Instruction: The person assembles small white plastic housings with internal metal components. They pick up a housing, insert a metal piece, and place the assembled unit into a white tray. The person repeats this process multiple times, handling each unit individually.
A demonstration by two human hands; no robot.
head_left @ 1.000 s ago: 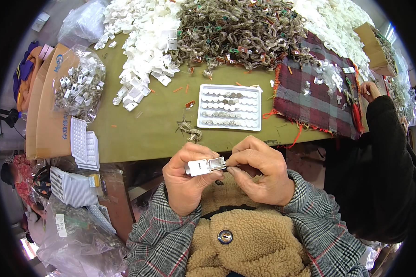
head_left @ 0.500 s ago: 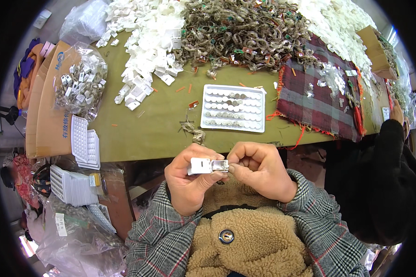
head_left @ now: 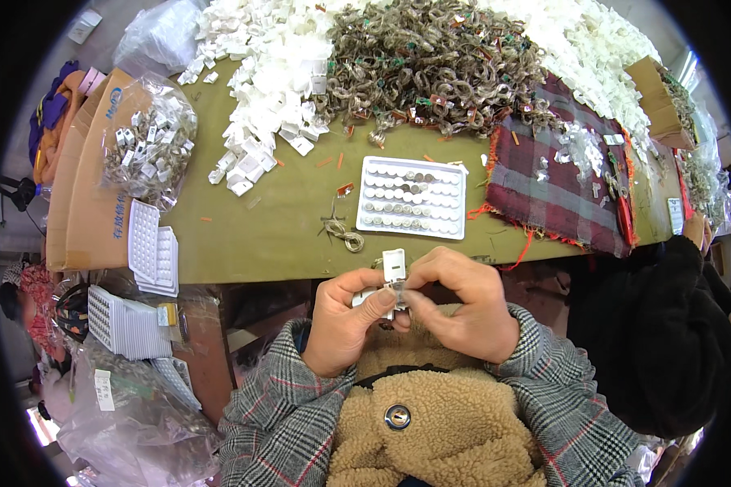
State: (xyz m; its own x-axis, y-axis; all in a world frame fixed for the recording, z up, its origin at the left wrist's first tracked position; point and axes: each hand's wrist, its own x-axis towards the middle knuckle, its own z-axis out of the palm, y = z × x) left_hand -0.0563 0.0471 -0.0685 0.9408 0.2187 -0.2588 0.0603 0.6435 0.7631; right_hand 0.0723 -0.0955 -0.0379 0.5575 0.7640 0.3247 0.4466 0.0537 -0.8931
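Observation:
Between thumb and fingers my left hand [head_left: 345, 321] grips a small white plastic case [head_left: 394, 264], whose flap stands up and away from me. My right hand [head_left: 469, 307] is closed in a pinch at the right side of this case; a small, clear-looking bit shows blurred at its fingertips, too unclear to name. Just beyond the hands, a coiled tan cable [head_left: 346, 237] lies on the green table, with a small orange circuit board [head_left: 345, 191] near its far end. A white tray [head_left: 455, 230] of round button cells, some silvery and some whitish, sits to the right of that cable.
Heaps of white plastic cases [head_left: 252, 122] and tangled cables [head_left: 430, 61] cover the table's far side. A plaid cloth [head_left: 536, 191] with clear small parts and red-handled tool lies right. A bagged batch [head_left: 148, 150], cardboard [head_left: 89, 195] and stacked trays [head_left: 130, 325] stand left. Another person's dark sleeve [head_left: 666, 284] is at right.
The case has been turned, and its flap now points away from me. My right fingertips have shifted slightly over it. The view has moved a little.

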